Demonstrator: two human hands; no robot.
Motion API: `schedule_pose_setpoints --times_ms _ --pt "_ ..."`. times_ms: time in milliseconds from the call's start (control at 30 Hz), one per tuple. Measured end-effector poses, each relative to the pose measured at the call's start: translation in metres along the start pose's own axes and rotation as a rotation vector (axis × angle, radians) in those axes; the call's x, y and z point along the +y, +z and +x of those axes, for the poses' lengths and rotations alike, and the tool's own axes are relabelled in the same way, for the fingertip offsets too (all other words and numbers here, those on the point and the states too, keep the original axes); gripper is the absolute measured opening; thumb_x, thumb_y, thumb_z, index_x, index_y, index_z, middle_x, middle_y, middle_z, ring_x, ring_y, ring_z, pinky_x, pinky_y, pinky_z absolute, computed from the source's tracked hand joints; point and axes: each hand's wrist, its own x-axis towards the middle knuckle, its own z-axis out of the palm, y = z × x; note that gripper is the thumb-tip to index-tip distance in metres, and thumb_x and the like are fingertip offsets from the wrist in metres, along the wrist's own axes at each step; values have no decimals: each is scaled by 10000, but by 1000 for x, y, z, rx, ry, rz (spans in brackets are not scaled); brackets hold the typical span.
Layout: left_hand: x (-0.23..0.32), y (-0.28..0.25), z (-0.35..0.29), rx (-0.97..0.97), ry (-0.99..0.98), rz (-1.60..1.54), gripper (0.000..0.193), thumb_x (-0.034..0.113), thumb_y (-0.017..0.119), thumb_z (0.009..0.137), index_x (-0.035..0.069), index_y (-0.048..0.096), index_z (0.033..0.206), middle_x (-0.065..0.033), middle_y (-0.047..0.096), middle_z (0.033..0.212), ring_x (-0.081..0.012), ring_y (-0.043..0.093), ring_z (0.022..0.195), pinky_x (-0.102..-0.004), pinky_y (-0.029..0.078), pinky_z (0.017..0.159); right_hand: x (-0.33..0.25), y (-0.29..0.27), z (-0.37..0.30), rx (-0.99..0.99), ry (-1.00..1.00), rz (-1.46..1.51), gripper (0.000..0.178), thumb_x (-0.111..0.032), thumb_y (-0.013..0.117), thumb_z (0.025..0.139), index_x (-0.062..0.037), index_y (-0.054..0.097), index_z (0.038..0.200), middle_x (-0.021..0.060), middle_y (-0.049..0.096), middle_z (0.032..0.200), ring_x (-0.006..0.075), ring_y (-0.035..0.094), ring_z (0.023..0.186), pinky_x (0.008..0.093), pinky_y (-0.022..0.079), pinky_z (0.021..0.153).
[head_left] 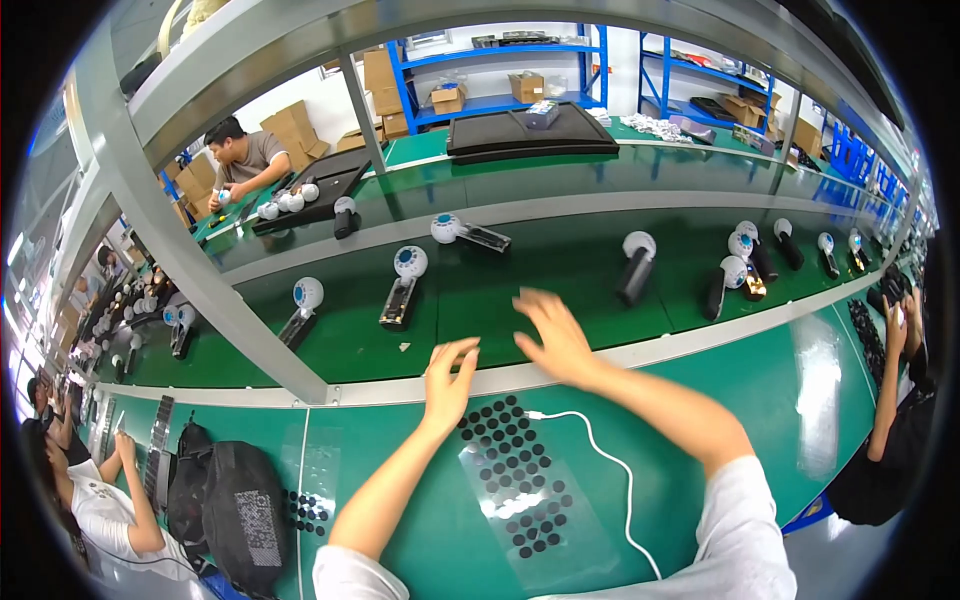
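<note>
My right hand [555, 338] reaches over the near edge of the green conveyor belt [520, 290], fingers spread and holding nothing. Beside it, my left hand [450, 378] hangs at the belt's metal edge, thumb and fingers apart, also without anything in it. Closest to my hands on the belt are a device with a white ball head and a black handle with its inside exposed [403, 288], and a similar device with a plain black handle [637, 268]. Below my hands, a clear sheet of round black stickers [515, 465] lies on the green table, a white cable [600, 448] alongside.
More ball-headed devices lie along the belt, including a cluster [738, 262] to the right. A metal post [215, 270] rises at left. A black backpack [240, 505] rests on the table. Co-workers sit at left, at right and across the belt. Blue shelves [500, 60] stand behind.
</note>
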Motion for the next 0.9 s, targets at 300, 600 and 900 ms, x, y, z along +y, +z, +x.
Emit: schedule_pose_setpoints --times_ms 300,600,900 --pt "5 -22 -28 64 -119 -64 164 72 508 874 7 605 989 -74 599 853 -132 561 770 -227 424 721 114 122 145 54 429 -381 648 -279 686 694 -7 421 1219 170 275 1373 330 347 1218 393 384 928" --pt "-10 -22 -24 133 -228 -444 412 78 500 879 38 393 1275 -138 528 1082 -161 550 848 -258 450 758 31 61 99 -173 879 311 385 -347 644 744 17 564 842 89 545 666 198 523 521 290 433 469" --pt "50 -4 -38 25 -387 -863 692 52 480 865 157 86 1424 -173 425 1202 -213 537 903 -331 505 736 -115 -29 -38 -225 344 369 365 -268 675 741 -2 494 913 85 525 794 175 533 664 279 449 542"
